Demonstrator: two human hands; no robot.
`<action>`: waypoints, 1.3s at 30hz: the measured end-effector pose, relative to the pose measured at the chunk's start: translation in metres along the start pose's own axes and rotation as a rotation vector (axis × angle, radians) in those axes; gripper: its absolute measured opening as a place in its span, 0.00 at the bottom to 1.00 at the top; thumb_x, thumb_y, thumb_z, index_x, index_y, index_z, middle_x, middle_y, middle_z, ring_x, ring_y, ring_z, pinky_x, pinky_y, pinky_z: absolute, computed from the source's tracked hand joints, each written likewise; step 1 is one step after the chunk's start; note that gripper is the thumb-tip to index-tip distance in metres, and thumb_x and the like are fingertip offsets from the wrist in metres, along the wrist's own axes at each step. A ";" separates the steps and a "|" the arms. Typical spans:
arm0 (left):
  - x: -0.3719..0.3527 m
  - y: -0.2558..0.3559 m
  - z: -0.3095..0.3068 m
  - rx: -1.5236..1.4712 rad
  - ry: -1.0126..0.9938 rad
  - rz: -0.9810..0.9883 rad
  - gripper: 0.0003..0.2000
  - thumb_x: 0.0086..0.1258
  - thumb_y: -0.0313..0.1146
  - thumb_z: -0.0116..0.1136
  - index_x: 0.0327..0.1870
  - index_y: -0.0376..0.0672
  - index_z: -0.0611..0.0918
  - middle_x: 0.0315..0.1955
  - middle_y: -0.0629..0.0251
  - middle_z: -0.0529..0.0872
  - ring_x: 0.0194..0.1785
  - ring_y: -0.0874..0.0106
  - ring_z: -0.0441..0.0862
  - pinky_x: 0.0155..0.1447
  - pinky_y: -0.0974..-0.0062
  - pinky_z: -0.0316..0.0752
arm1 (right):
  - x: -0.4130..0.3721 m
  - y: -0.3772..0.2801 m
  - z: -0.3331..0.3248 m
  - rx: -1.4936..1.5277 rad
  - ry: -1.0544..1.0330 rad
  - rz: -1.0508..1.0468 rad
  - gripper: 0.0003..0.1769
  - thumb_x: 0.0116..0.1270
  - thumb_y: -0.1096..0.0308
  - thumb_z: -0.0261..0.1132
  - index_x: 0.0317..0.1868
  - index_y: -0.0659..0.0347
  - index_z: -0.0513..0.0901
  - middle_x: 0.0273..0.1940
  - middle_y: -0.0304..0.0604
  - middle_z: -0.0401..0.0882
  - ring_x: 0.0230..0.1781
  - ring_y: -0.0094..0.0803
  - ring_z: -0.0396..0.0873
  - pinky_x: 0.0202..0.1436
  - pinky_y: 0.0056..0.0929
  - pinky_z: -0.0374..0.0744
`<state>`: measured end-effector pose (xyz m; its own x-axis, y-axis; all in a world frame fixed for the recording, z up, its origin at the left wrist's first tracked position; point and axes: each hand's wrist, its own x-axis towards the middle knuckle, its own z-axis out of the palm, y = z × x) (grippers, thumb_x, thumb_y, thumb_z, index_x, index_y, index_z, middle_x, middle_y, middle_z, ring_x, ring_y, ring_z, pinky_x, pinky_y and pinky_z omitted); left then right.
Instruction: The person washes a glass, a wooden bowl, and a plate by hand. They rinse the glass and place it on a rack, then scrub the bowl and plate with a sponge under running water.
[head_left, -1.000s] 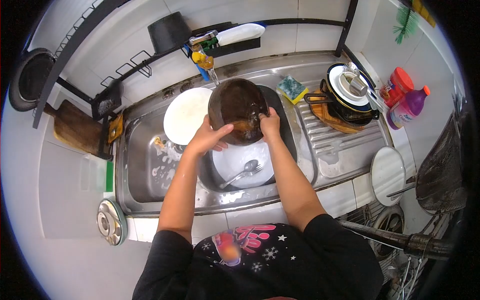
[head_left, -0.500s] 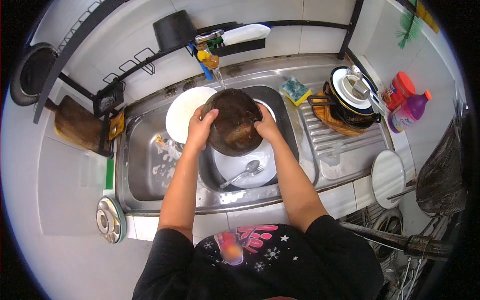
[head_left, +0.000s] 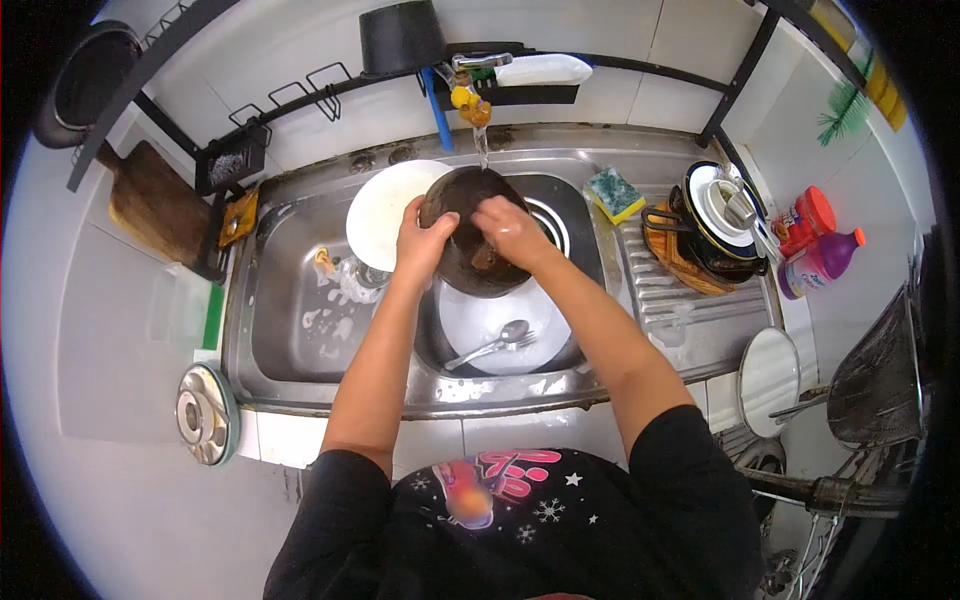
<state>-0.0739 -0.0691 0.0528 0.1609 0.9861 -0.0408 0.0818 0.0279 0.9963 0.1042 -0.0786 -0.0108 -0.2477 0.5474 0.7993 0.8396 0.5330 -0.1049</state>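
Holding one dark bowl point(head_left: 478, 280) over the right basin point(head_left: 590, 280), beneath one running tap point(head_left: 468, 98) — your left hand point(head_left: 424, 240) pinches its edge, thumb against fingers; your right hand's point(head_left: 508, 232) fingers curl together against it. Below: one white plate point(head_left: 462, 318), one spoon point(head_left: 514, 330), one fork point(head_left: 522, 342).

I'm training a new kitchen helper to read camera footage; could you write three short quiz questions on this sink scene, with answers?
1. True or false: the left hand holds the dark bowl at its side.
2. Which of these lies on the white dish in the basin below the bowl?
a) a sponge
b) a spoon and a fork
c) a bottle
3. Short answer: is the tap running or off?

Key: 1 true; 2 b; 3 running.
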 end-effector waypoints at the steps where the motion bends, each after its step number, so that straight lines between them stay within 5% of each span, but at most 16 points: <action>1: -0.002 0.000 0.001 -0.010 -0.004 0.011 0.35 0.54 0.36 0.62 0.63 0.32 0.63 0.49 0.51 0.77 0.49 0.66 0.76 0.53 0.73 0.71 | 0.001 0.001 0.009 -0.083 0.019 -0.038 0.07 0.52 0.72 0.58 0.33 0.63 0.76 0.36 0.46 0.73 0.42 0.43 0.72 0.48 0.37 0.74; 3: -0.003 0.002 0.004 -0.033 -0.011 0.044 0.32 0.55 0.33 0.59 0.62 0.33 0.65 0.50 0.53 0.77 0.51 0.66 0.75 0.54 0.72 0.70 | 0.005 0.006 0.014 -0.278 -0.048 0.035 0.12 0.56 0.71 0.55 0.39 0.67 0.77 0.37 0.47 0.74 0.43 0.42 0.73 0.48 0.35 0.75; 6: 0.011 -0.007 0.004 -0.093 0.094 0.107 0.34 0.52 0.33 0.61 0.62 0.31 0.65 0.49 0.51 0.77 0.48 0.66 0.77 0.52 0.74 0.72 | 0.010 -0.003 0.019 -0.161 -0.531 0.567 0.15 0.60 0.68 0.53 0.44 0.68 0.76 0.41 0.52 0.75 0.47 0.45 0.73 0.49 0.40 0.76; 10: 0.021 -0.014 0.007 -0.047 0.142 0.123 0.34 0.52 0.32 0.61 0.62 0.31 0.65 0.49 0.52 0.77 0.50 0.65 0.77 0.55 0.74 0.70 | 0.001 0.001 0.031 -0.402 -0.691 0.274 0.15 0.62 0.67 0.52 0.43 0.67 0.78 0.41 0.48 0.74 0.47 0.40 0.72 0.45 0.35 0.76; 11: 0.019 -0.014 0.008 -0.056 0.123 0.103 0.34 0.52 0.33 0.61 0.62 0.31 0.65 0.50 0.52 0.77 0.50 0.65 0.76 0.55 0.73 0.70 | -0.001 0.009 0.031 -0.550 -0.476 -0.003 0.14 0.62 0.67 0.52 0.41 0.66 0.80 0.43 0.47 0.74 0.47 0.39 0.72 0.46 0.33 0.75; 14: 0.022 -0.020 0.009 -0.045 0.124 0.095 0.34 0.52 0.34 0.61 0.62 0.31 0.65 0.50 0.51 0.78 0.51 0.64 0.76 0.56 0.73 0.69 | 0.001 0.019 0.033 -0.562 -0.098 -0.164 0.14 0.62 0.67 0.51 0.40 0.65 0.81 0.46 0.47 0.72 0.48 0.39 0.70 0.52 0.33 0.72; 17: 0.029 -0.029 0.007 0.007 0.153 0.098 0.32 0.54 0.33 0.60 0.62 0.31 0.66 0.49 0.53 0.78 0.50 0.65 0.76 0.55 0.73 0.70 | -0.003 0.008 0.049 -0.489 -0.754 0.263 0.18 0.62 0.63 0.52 0.47 0.62 0.81 0.52 0.47 0.70 0.57 0.41 0.65 0.57 0.37 0.68; 20: 0.026 -0.030 0.009 0.075 0.157 0.098 0.31 0.54 0.32 0.60 0.61 0.31 0.66 0.49 0.53 0.78 0.49 0.66 0.77 0.54 0.73 0.70 | 0.018 -0.007 0.024 -0.341 -1.077 0.393 0.20 0.63 0.63 0.52 0.50 0.63 0.79 0.55 0.50 0.68 0.58 0.43 0.64 0.59 0.38 0.67; 23: 0.025 -0.033 0.008 0.060 0.140 0.103 0.33 0.52 0.35 0.61 0.61 0.31 0.67 0.50 0.51 0.78 0.51 0.64 0.76 0.56 0.73 0.69 | -0.014 0.010 0.040 -0.696 -0.428 -0.073 0.22 0.63 0.63 0.52 0.54 0.64 0.77 0.57 0.52 0.66 0.60 0.45 0.63 0.57 0.38 0.70; 26: 0.022 -0.031 0.010 0.046 0.156 0.127 0.34 0.50 0.36 0.62 0.61 0.31 0.67 0.50 0.50 0.79 0.52 0.64 0.77 0.56 0.73 0.69 | -0.019 0.006 0.048 -0.721 -0.574 0.054 0.22 0.64 0.62 0.51 0.55 0.64 0.77 0.59 0.51 0.65 0.62 0.46 0.61 0.61 0.40 0.66; 29: 0.021 -0.027 0.012 0.090 0.145 0.153 0.34 0.50 0.36 0.62 0.61 0.31 0.67 0.49 0.50 0.79 0.51 0.64 0.77 0.56 0.73 0.70 | 0.003 -0.014 0.037 -0.442 -1.074 0.443 0.23 0.64 0.63 0.50 0.55 0.68 0.75 0.63 0.52 0.60 0.68 0.48 0.53 0.65 0.40 0.61; 32: 0.019 -0.026 0.013 0.103 0.116 0.170 0.34 0.50 0.35 0.62 0.61 0.31 0.67 0.48 0.50 0.79 0.50 0.65 0.78 0.56 0.73 0.70 | -0.013 -0.010 0.031 -0.759 -0.682 0.029 0.22 0.65 0.62 0.50 0.54 0.67 0.76 0.62 0.52 0.62 0.66 0.49 0.56 0.64 0.41 0.63; 35: 0.013 -0.015 0.016 0.055 0.102 0.188 0.34 0.51 0.35 0.62 0.61 0.31 0.67 0.47 0.50 0.80 0.50 0.65 0.78 0.55 0.73 0.71 | -0.016 -0.001 0.036 -0.764 -0.484 0.064 0.24 0.66 0.61 0.49 0.57 0.68 0.73 0.62 0.52 0.62 0.65 0.47 0.57 0.64 0.44 0.62; 39: 0.018 -0.019 0.015 0.089 0.131 0.175 0.33 0.51 0.34 0.62 0.61 0.30 0.67 0.47 0.51 0.80 0.49 0.65 0.78 0.55 0.74 0.71 | -0.010 -0.007 0.038 -0.614 -0.790 0.249 0.22 0.66 0.62 0.49 0.54 0.67 0.75 0.62 0.51 0.62 0.65 0.48 0.57 0.63 0.43 0.63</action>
<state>-0.0580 -0.0540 0.0318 0.0518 0.9876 0.1480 0.1514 -0.1543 0.9764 0.0824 -0.0635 -0.0403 -0.0942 0.9833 0.1559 0.9578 0.0468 0.2837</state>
